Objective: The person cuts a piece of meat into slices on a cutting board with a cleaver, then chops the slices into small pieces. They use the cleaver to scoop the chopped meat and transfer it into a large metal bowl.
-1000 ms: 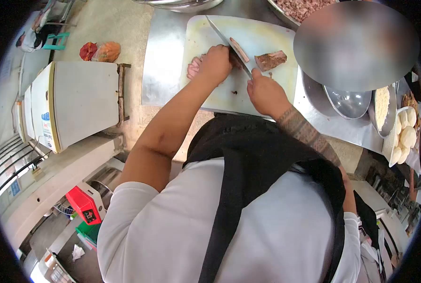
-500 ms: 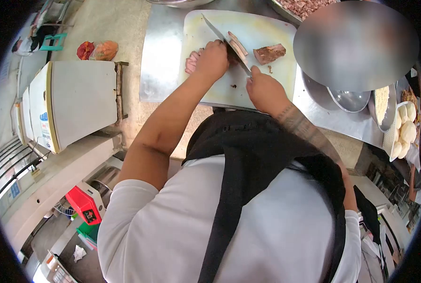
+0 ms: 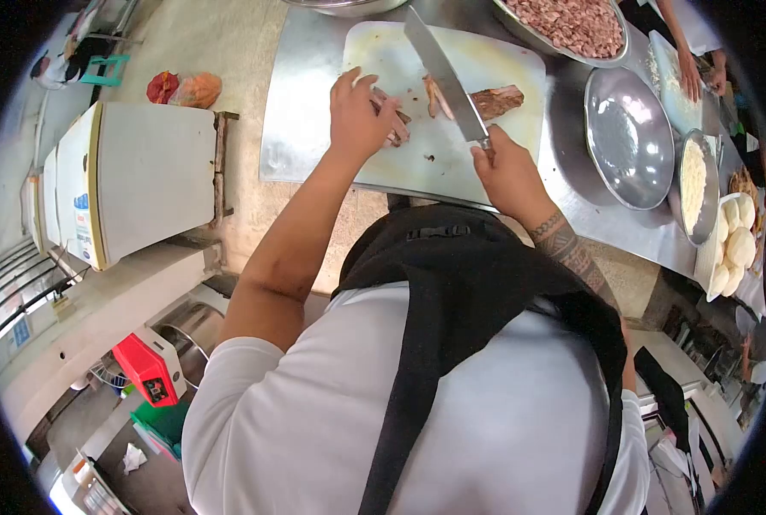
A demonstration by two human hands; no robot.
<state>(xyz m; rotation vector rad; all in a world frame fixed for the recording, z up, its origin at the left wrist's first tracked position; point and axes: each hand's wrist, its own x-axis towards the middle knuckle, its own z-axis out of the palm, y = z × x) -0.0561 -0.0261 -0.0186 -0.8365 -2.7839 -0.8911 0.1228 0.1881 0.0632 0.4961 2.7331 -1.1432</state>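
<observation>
My right hand (image 3: 513,176) is closed round the handle of a large kitchen knife (image 3: 441,69), whose broad blade points up and away to the left over the white cutting board (image 3: 486,56). My left hand (image 3: 359,118) has its fingers spread over some meat slices (image 3: 398,130) at the board's left; whether it touches them is hard to tell. A few thin meat strips (image 3: 437,98) lie between that hand and the blade. Just right of the knife rests a browned chunk of meat (image 3: 497,102), partly hidden by the blade.
A bowl of chopped meat (image 3: 567,26) stands at the back right. Nearer are a metal bowl (image 3: 629,137), a bowl of pale shreds (image 3: 693,184) and a tray of white buns (image 3: 737,245). A co-worker's hand (image 3: 689,75) is over another board. A white freezer (image 3: 156,180) stands left.
My left hand has opened and moved left with the slices, away from the strips. The knife has lifted off the strips and shifted right. The view has turned, uncovering the metal bowl and the co-worker's hands.
</observation>
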